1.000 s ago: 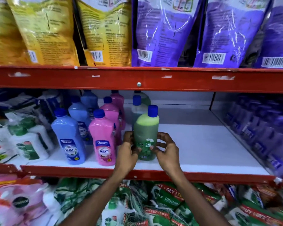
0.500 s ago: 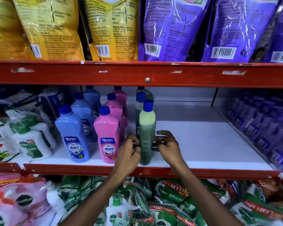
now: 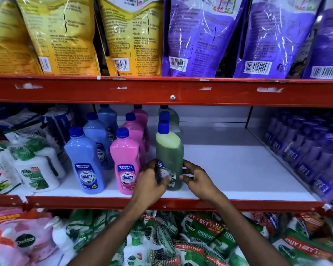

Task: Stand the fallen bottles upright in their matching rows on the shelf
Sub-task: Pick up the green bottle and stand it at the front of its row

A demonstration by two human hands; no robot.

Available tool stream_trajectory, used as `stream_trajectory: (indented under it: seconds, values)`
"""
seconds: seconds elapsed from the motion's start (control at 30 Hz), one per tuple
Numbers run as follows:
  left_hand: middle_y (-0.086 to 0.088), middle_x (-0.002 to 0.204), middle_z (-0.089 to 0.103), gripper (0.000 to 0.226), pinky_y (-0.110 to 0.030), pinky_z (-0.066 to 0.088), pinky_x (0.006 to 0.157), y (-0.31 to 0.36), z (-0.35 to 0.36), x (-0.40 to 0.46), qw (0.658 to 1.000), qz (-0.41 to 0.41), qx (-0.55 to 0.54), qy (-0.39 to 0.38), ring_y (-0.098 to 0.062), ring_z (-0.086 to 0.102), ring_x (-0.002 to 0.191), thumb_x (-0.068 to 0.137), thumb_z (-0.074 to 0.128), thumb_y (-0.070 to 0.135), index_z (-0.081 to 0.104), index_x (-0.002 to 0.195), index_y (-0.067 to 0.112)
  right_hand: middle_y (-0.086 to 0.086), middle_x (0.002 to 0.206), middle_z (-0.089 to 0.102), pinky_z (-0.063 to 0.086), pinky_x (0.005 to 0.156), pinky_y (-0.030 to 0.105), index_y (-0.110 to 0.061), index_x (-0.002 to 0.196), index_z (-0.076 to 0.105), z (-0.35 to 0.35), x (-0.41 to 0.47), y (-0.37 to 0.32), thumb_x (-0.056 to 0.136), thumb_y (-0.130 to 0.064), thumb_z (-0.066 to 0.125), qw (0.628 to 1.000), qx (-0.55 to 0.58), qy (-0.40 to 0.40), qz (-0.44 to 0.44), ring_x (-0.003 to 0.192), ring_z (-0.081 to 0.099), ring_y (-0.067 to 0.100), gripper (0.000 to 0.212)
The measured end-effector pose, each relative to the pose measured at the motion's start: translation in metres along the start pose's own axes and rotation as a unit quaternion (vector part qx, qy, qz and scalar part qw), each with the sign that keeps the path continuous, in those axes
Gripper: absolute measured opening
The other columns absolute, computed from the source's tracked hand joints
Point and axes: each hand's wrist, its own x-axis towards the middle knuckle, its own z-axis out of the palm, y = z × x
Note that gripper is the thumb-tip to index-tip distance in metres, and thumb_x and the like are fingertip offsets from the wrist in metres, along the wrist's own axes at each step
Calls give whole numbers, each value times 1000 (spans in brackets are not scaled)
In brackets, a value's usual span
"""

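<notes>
A green bottle (image 3: 169,150) with a blue cap stands upright at the front of the green row on the white shelf (image 3: 229,169). My left hand (image 3: 152,181) wraps its lower left side over the label. My right hand (image 3: 197,179) touches its lower right side with fingertips. Two more green bottles (image 3: 173,120) stand behind it. To the left stand a pink row, front bottle (image 3: 126,160), and a blue row, front bottle (image 3: 86,160), all upright.
Purple bottles (image 3: 306,154) fill the right of the shelf. White and green wash bottles (image 3: 35,169) stand at the left. A red shelf beam (image 3: 171,91) runs overhead with yellow and purple pouches above. Netted Dettol packs (image 3: 200,233) lie below.
The green bottle has been turned on the spot: its label faced front, then sideways, and now shows at the left. Both hands stayed at its base. The camera has moved closer.
</notes>
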Motion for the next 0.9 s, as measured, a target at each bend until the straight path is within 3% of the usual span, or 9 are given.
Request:
stream_trajectory:
  seconds: [0.07,0.17,0.3,0.4,0.53,0.63,0.73,0.9]
  values:
    - [1,87,71,36,-24,54,65,2,0,-3,999,3,20,25,-15,65,70,79,74,35,55,104,17,-5,125,66,52,90,18,-26,134,52,0,0,0,91,1,52,1000,0,10,1,113,61,10,51]
    - [0,80,65,31,-25,50,63,2,2,-4,999,11,35,28,-17,63,70,81,74,36,53,95,18,-4,122,67,53,84,13,-22,132,54,2,-5,3,90,3,51,999,7,40,5,109,64,10,48]
    - [-7,102,72,39,-26,54,74,-1,9,-4,1000,9,-8,6,-25,70,90,84,72,23,47,112,13,-6,115,68,51,77,6,-19,130,56,7,-11,3,86,-2,62,999,0,33,10,96,66,4,47]
    - [-5,106,73,39,-30,58,79,-4,11,-7,1000,10,-17,12,-21,70,92,83,73,25,49,113,14,-7,107,69,50,75,4,-17,126,60,8,-12,3,85,-1,64,999,-6,43,14,91,67,3,43]
    - [-1,105,73,41,-28,59,80,-8,12,-13,1000,12,-27,-3,-13,69,86,82,73,32,53,114,17,-7,106,70,49,76,2,-20,123,61,7,-16,3,86,1,61,999,-21,44,17,100,66,8,43]
    - [2,101,72,42,-25,57,77,-8,10,-17,999,11,-27,-21,-9,64,75,83,72,35,55,116,16,-9,102,70,48,72,0,-19,120,62,7,-20,2,86,3,61,998,-25,43,22,93,65,1,40]
    - [8,100,69,40,-18,53,78,-6,7,-18,998,-2,-45,-49,-8,66,88,83,72,34,56,116,17,-11,101,69,48,71,0,-18,120,62,6,-24,1,86,-1,63,998,-24,45,27,94,65,2,38]
    - [10,99,68,38,-5,45,68,-5,4,-20,995,-18,-59,-73,-2,64,84,84,70,33,57,116,17,-12,104,67,51,85,15,-19,120,62,6,-30,-1,86,-4,64,998,-22,55,33,102,64,6,37]
